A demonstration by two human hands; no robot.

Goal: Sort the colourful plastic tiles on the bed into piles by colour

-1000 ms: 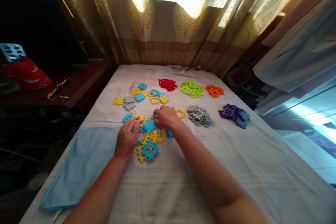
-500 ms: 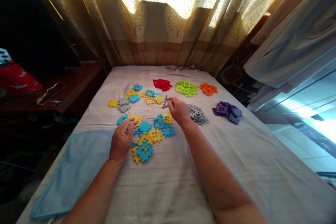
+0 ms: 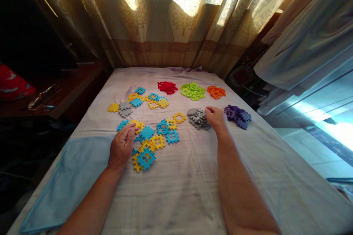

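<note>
My left hand (image 3: 122,148) rests on the sheet beside the mixed pile, its fingers loosely bent and apart from the thumb. Its fingertips reach the edge of a yellow interlocking tile (image 3: 137,125); I see nothing held in it. Blue tiles, such as the windowed blue tile (image 3: 146,158), lie mixed with yellow ones to its right. My right hand (image 3: 217,119) is closed at the right edge of the grey tile pile (image 3: 197,118). Its fingertips are pinched together, and what they hold, if anything, is hidden. A yellow frame tile (image 3: 179,118) lies left of the grey pile.
Red tiles (image 3: 167,87), lime green tiles (image 3: 193,91) and orange tiles (image 3: 216,92) lie at the back. Purple tiles (image 3: 237,116) are at the right. More yellow, blue and grey tiles (image 3: 125,109) lie back left. A light blue cloth (image 3: 79,176) covers the left front.
My right hand has moved right, from the yellow and blue tiles to the grey pile; the grey tile it held no longer shows. My left hand stays beside the mixed pile.
</note>
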